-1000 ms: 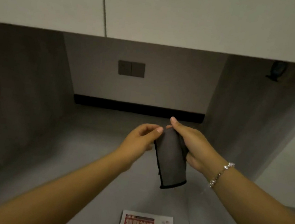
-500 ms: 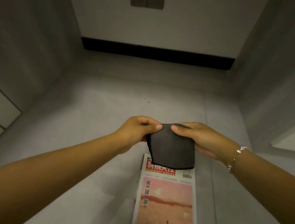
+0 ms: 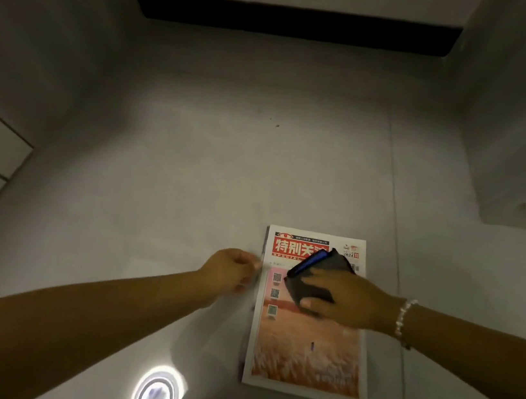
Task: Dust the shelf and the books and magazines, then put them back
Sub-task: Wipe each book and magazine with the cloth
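Right hand (image 3: 347,300), beaded bracelet (image 3: 403,320) at the wrist, grips a folded dark cloth (image 3: 318,276) with fingers curled round it, holding it over the upper half of a magazine (image 3: 308,351), just below the red title block; actual contact with the cover cannot be confirmed. Left hand (image 3: 231,274) sits at the magazine's left edge with fingers curled in, seemingly pinching that edge, though blur obscures the grip. Magazine lies flat, cover up, on the grey shelf surface (image 3: 193,155) toward the near right; a bright round light reflection (image 3: 156,394) shows on the surface near the front edge.
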